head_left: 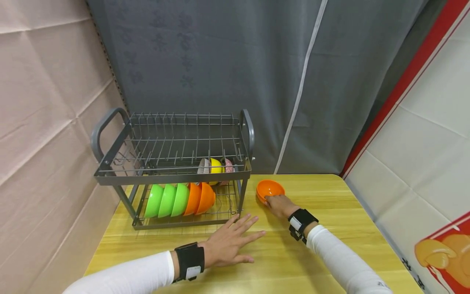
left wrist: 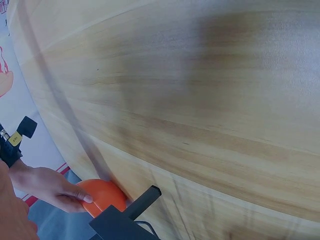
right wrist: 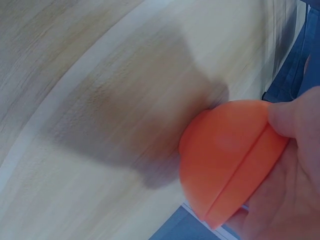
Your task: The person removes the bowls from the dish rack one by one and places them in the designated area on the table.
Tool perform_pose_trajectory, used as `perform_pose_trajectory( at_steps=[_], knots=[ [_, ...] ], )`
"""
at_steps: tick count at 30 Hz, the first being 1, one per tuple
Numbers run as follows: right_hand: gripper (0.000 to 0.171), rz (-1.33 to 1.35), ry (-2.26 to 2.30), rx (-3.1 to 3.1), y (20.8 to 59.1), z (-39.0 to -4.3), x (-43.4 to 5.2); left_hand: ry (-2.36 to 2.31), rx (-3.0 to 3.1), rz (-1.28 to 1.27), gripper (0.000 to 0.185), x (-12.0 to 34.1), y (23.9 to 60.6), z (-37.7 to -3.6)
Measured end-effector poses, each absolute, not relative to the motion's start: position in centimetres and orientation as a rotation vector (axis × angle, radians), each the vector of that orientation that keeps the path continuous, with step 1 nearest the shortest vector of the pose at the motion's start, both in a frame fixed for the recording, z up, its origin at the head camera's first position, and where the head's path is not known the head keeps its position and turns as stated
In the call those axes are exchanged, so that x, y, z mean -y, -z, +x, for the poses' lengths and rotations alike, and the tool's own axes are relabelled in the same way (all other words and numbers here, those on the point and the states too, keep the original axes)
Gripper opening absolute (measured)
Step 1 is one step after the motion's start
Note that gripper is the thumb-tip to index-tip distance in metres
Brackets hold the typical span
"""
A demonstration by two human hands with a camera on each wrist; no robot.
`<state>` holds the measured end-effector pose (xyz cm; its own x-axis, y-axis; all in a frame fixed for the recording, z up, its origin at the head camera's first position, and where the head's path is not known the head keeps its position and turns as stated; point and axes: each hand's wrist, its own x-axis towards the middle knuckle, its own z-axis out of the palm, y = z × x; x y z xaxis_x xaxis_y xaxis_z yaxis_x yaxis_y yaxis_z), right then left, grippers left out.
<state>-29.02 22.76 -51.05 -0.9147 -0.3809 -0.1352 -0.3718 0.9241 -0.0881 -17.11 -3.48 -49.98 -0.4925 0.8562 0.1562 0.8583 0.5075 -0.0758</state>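
My right hand (head_left: 280, 205) pinches the near rim of an orange bowl (head_left: 269, 187), thumb on one side and fingers on the other. In the right wrist view the bowl (right wrist: 230, 155) shows its rounded outside, with a line running below the rim. My left hand (head_left: 232, 241) is spread palm down in front of the dish rack (head_left: 172, 178), its fingers straight and holding nothing. On the rack's lower tier, green bowls (head_left: 168, 200) and orange bowls (head_left: 200, 199) stand on edge in a row.
A yellow cup (head_left: 216, 166) sits between a whitish one and a pink patterned one (head_left: 228, 167) behind the bowls. The rack's upper tier of wire slots overhangs them. A grey curtain (head_left: 220, 61) hangs behind the wooden table (head_left: 323, 245); light walls flank both sides.
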Motion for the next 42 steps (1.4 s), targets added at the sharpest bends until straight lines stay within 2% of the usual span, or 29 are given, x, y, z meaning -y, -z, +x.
perform_pose_trajectory(
  at_steps=[30,35,42],
  knots=[
    [0.018,-0.542,0.177,-2.855,50.4,-29.1,-22.9,-0.009,2.573,-1.449,0.072,3.9,50.3,-17.2],
    [0.024,-0.568,0.182,-2.858,50.2,-29.3,-22.9,-0.016,2.58,-1.444,0.073,3.9,50.1,-17.3],
    [0.044,-0.565,0.177,-2.863,49.6,-29.1,-23.0,-0.058,2.575,-1.431,0.072,4.1,49.8,-17.5]
  ],
)
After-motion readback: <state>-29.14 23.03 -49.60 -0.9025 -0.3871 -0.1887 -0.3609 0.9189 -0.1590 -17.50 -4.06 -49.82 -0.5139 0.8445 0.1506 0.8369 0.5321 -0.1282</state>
